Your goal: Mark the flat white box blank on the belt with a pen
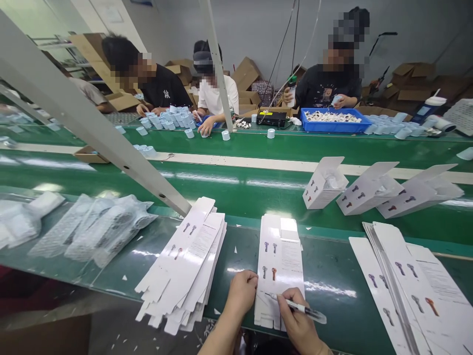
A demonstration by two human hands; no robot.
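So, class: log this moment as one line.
left hand: steadies flat carton | right hand: holds pen, tip on carton

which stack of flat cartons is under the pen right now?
The middle stack, held by the left hand while the right hand holds the pen on it; the stacks either side lie untouched.

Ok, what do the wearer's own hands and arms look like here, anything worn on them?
Both are bare: the left hand and right hand show no gloves, rings or watch, and the forearms that show carry no sleeves. The frame's lower edge cuts them off.
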